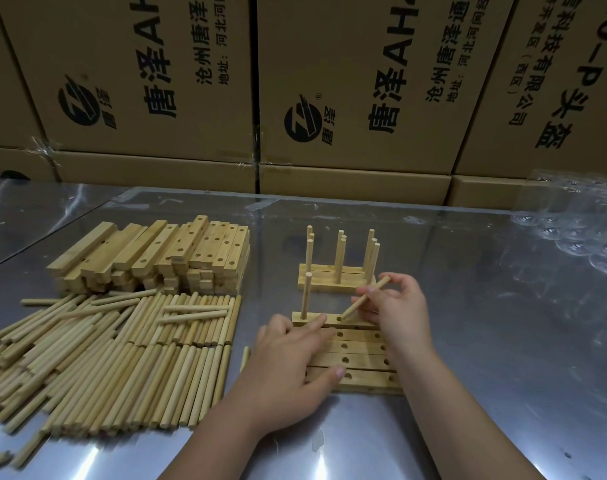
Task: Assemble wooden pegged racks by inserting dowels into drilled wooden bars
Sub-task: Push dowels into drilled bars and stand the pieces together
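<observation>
Nearest, the left hand (291,362) lies flat with fingers outstretched on a row of pale drilled wooden bars (359,358) set side by side on the shiny grey metal worktop (475,393); its thumb rests on the closest bar and its forefinger reaches to the farthest bar (315,319). The right hand (397,315), just beside it over the bars' right ends, pinches a slim round pale wooden dowel (364,298) between fingers and thumb; the dowel is tilted, its lower tip at the middle hole of that farthest bar. One upright dowel (306,295) already stands in the same bar's left hole, just beyond the left forefinger. Left of the left hand lies a broad heap of loose dowels (122,358); beyond it, a stack of drilled bars (156,254). Beyond the right hand stand finished pegged racks (336,282) — three pegs each, close together; far to its right sits clear plastic packing (572,233). Brown printed cardboard boxes (364,98) wall the far edge.
</observation>
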